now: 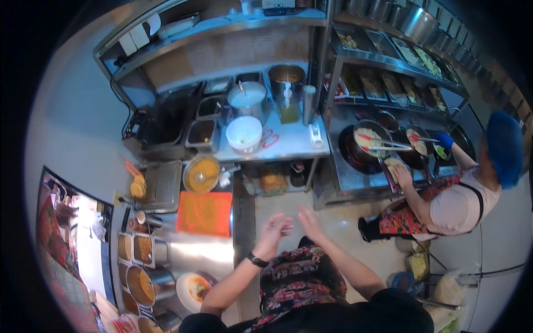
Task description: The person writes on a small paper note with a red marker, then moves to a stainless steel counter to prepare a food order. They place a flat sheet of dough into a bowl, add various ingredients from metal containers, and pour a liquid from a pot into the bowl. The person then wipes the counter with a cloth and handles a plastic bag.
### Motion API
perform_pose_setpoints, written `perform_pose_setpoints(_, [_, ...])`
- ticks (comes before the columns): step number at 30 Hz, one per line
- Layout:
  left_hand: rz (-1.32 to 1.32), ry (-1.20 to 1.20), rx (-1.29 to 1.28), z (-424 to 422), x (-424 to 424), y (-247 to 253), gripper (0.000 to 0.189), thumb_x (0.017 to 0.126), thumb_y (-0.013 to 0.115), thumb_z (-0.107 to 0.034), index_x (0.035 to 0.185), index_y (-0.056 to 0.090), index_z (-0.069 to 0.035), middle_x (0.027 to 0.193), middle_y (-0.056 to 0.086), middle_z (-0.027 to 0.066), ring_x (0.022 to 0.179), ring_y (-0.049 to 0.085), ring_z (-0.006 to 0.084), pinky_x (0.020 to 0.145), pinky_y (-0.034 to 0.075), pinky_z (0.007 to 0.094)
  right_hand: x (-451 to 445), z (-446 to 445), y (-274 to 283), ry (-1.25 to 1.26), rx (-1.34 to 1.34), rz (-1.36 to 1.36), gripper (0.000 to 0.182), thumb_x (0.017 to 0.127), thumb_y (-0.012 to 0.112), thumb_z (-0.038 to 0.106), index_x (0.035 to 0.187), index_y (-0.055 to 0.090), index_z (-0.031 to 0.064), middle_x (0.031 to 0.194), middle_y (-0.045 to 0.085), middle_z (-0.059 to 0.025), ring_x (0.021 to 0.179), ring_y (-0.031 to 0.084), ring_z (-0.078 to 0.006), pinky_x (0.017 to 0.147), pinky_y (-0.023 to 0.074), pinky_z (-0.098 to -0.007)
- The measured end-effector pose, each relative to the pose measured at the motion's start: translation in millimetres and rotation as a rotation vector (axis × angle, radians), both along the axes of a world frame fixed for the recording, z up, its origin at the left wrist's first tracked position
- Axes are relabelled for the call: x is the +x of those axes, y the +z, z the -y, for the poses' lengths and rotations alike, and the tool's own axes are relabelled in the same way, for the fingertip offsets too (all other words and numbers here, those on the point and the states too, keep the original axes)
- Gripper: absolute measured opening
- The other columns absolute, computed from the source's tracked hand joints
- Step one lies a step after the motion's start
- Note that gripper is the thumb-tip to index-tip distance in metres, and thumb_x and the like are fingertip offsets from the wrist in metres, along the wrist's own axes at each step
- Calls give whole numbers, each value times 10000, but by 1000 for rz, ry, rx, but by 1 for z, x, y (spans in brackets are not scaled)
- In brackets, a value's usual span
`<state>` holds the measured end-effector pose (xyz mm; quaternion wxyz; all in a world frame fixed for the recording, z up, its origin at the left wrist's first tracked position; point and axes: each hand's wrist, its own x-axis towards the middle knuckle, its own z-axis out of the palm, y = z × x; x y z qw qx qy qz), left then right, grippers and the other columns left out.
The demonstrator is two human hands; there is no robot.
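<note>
My left hand [271, 237], with a black band on its wrist, is raised in front of my floral apron [304, 268], fingers spread and nothing in them. Close by on its right, my right hand [311, 227] is also raised, bare and slightly blurred, its fingers extended. The two hands are apart, above the floor. An orange cutting board [204, 213] lies on the steel counter [200, 252] to the left. Behind it stands a bowl of yellow mixture [207, 166] with a ladle. A white plate [185, 287] of food sits near my left forearm.
A co-worker [458, 200] at right tends pans [372, 139] with red-tipped tongs [387, 146] on the stove. Steel pots [156, 287] and food containers line the left counter. Ahead, a steel table [287, 143] holds a white tub [244, 133] and red-handled scissors [270, 138].
</note>
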<state>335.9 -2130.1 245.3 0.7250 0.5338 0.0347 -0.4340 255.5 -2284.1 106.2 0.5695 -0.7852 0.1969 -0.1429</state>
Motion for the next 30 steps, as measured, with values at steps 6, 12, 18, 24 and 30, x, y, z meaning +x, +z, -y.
perform_pose_setpoints(6, [505,104,98,67,202,128,149,912,621,-223,953,615,-79,630,557,-21,453,425,28,409,336,179,201,172,126,-190,167,227,261,952,556,242,911,614,-9,604,592,-51,510,559,-105,497,433,-235])
perform_pose_setpoints(12, [1064,270,198,154,381,246,314,918,613,-312,732,634,-60,574,530,-42,514,450,39,491,344,195,386,289,317,2,-203,799,268,921,581,205,804,657,-25,809,669,-95,742,622,-157,689,474,-289])
perform_pose_setpoints(18, [1345,251,365,228,511,311,347,894,639,-329,925,667,15,797,668,46,643,557,82,612,436,226,523,361,429,-52,-343,788,458,893,630,210,1251,498,-44,1022,668,-136,912,643,-173,800,498,-262])
perform_pose_setpoints(24, [1506,576,152,304,597,339,357,895,634,-305,1029,615,25,853,660,52,726,565,78,667,446,240,587,378,466,-88,-306,787,570,793,720,320,1217,541,-16,1001,679,-146,905,659,-222,785,511,-315])
perform_pose_setpoints(30, [1403,163,-23,312,611,338,199,950,564,-213,931,561,-14,748,579,6,665,505,51,582,401,214,576,372,470,-53,-315,777,281,874,672,217,1042,615,-1,843,635,-40,725,580,-94,568,467,-213])
